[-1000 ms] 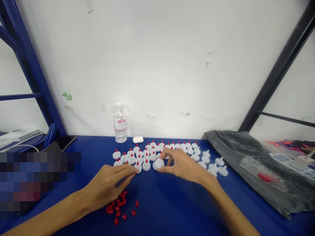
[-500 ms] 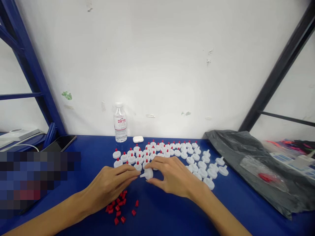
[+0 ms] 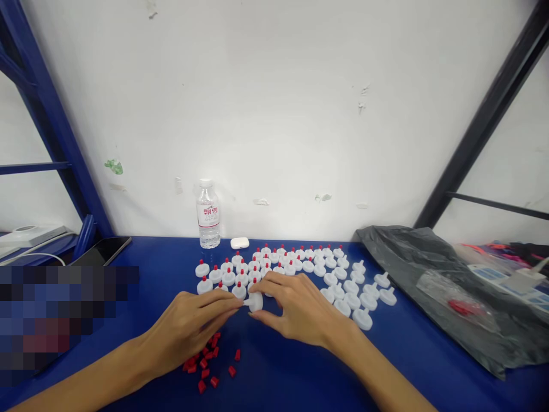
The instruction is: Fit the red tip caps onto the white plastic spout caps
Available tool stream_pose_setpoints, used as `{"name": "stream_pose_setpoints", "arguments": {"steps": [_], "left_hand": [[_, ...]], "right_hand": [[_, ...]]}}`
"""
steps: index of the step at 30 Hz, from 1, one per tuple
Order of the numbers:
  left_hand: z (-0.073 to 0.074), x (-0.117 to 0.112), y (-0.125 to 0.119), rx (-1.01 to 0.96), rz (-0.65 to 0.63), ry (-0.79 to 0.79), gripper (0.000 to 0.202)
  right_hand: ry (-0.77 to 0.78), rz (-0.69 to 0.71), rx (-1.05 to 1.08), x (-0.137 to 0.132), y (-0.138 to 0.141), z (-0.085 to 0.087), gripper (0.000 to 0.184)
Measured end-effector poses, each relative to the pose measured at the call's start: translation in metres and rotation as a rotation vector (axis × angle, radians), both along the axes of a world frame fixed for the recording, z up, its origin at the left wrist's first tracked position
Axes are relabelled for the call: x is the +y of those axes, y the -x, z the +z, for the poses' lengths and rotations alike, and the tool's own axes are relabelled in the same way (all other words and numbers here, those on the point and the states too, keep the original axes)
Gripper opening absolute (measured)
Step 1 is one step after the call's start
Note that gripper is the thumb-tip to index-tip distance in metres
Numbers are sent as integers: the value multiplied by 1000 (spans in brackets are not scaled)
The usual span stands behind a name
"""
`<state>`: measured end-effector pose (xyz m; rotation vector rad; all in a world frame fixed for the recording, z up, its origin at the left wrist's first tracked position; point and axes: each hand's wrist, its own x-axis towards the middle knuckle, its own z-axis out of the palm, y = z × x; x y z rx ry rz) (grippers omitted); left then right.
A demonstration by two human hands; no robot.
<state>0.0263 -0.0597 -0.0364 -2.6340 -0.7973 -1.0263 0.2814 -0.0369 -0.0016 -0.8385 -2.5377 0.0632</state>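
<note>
I can make out red Chinese characters, seemingly 飘雪, on the clear plastic bottle standing beyond the left hand. The right hand pinches a round white plastic spouted piece, its long axis roughly sideways, spout pointing to the left fingertips; whether they grip anything I can't tell. Small red plastic caps lie beside the left hand.

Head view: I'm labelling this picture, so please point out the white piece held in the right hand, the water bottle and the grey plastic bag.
White piece (image 3: 256, 302): head view, on its round base.
Water bottle (image 3: 209, 215): head view, on its label.
Grey plastic bag (image 3: 401, 254): head view, on its upper left part.
</note>
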Motion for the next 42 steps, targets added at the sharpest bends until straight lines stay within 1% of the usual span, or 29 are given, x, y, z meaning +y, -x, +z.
{"name": "stream_pose_setpoints", "arguments": {"steps": [6,11,13,15,18,21,24,27,29,32,34,36,38,42], "left_hand": [[5,-1,-4,-35,-4,35,24],[6,-4,-6,-125,37,49,26],[6,-2,-6,-145,42,79,25],[6,0,-5,-164,44,114,22],[6,2,-4,-182,44,137,21],[6,4,-2,-170,29,116,24],[5,6,0,-106,31,104,24],[5,6,1,-14,64,99,18],[6,5,1,35,95,123,18],[8,-1,0,116,120,260,21],[10,-4,0,145,110,349,24],[11,-7,-1,129,79,396,25],[12,-8,-2,80,43,423,24],[11,-9,-6,-40,4,526,28]], "right_hand": [[37,31,53,-3,2,2,30],[43,25,103,-1,3,-1,31],[66,46,147,0,4,-3,31],[124,96,191,1,5,-4,33],[255,150,239,1,6,-5,33],[352,123,270,-1,7,-3,33],[387,118,340,-2,9,-1,37],[374,145,402,-2,11,-3,39],[373,157,426,-2,14,-6,38],[390,177,448,-5,16,-8,36],[385,193,440,-8,18,-9,35],[363,195,420,-12,19,-11,34],[304,181,397,-15,21,-13,34],[116,180,344,-15,24,-18,33]]}}
